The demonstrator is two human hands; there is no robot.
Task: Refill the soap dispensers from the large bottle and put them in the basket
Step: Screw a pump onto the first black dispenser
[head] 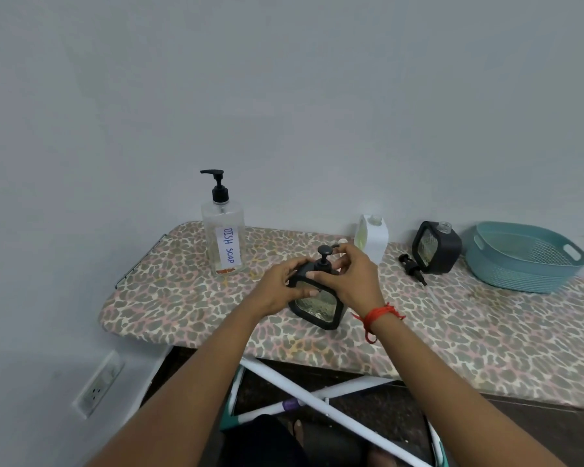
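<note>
Head view. The black dispenser [317, 306] stands upright on the ironing board [182, 305], near its front edge, held between both hands. The left hand [280, 288] grips its upper left shoulder, fingers [299, 264] curled over the frame. The right hand [353, 278] pinches around the neck just below the pump head [324, 251], in the manner of seating or turning the collar; whether the thread is fully home cannot be told.

Handling, as judged: the body is rigid, with a hard dark frame round a ribbed clear panel that shows liquid inside, so it is likely fairly heavy and bottom-weighted. Soap film could make the panel slick. Take it by the frame's flat sides, low on the body, not by the pump alone.

Behind stand the large bottle [223, 230] marked DISH SOAP, a white dispenser [373, 235] and a second black dispenser [437, 247], both with open necks, and a loose pump [412, 264] lying beside the latter. The basket [526, 261] sits at far right, well apart from the held dispenser, with nothing seen in it.
</note>
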